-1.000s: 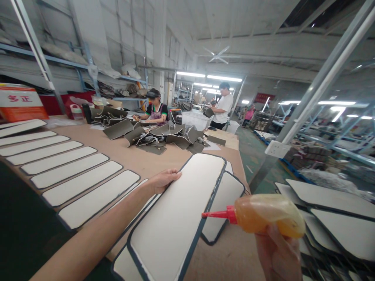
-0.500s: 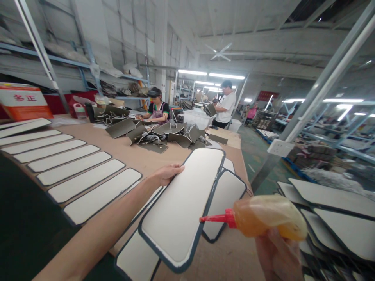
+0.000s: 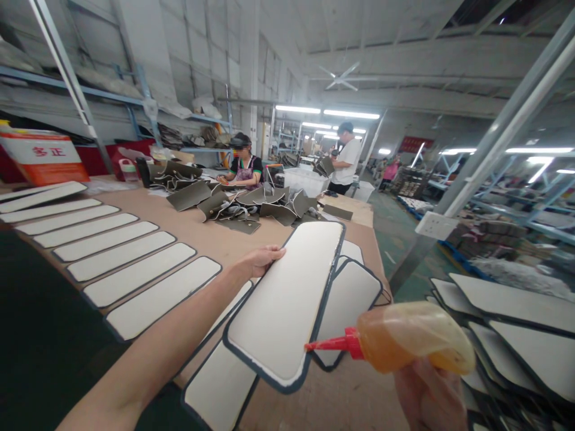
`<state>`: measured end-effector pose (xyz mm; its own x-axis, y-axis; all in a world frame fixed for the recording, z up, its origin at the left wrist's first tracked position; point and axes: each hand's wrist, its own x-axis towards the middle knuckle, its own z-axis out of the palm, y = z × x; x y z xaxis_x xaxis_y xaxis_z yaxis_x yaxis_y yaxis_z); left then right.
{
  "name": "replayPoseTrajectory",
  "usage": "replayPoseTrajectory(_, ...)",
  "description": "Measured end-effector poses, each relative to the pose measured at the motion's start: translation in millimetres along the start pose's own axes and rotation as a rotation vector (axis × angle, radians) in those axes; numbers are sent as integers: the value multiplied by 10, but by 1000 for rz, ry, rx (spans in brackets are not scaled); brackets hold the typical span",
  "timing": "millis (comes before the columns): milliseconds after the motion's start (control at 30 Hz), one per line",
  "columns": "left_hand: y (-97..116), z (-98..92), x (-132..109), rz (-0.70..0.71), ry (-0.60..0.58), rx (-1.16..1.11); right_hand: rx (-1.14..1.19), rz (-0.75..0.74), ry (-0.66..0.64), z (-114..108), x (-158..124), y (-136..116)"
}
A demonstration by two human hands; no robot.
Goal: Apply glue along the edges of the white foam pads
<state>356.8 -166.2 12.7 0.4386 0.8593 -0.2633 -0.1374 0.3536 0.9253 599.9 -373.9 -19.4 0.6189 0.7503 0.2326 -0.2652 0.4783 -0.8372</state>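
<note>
My left hand [image 3: 261, 261] grips the left edge of a long white panel with a dark rim [image 3: 288, 303] and holds it lifted and tilted above the brown table [image 3: 215, 242]. My right hand [image 3: 429, 398] is wrapped round an amber glue bottle [image 3: 411, 336] with a red nozzle [image 3: 330, 345]. The nozzle tip sits at the panel's near right edge. Under the lifted panel lie two more white panels [image 3: 348, 302], flat on the table.
A row of several white panels [image 3: 119, 254] lies along the table's left side. Grey folded pieces [image 3: 251, 209] are heaped at the far end, where a seated person [image 3: 245, 164] and a standing person [image 3: 345, 158] work. More panels [image 3: 516, 311] are stacked at the right beside a metal post [image 3: 489, 137].
My left hand has lifted the panel higher and drawn its near end clear of the table. The bottle's nozzle has closed in on the panel's near right edge.
</note>
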Motion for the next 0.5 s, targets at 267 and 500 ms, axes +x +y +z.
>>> replayPoseTrajectory(267,-5,-112,30,15,72,-26,32,-19,-72,-7,11,48)
replayPoseTrajectory(500,14,-203,29,37,141,-95,30,-26,-30,44,-32,15)
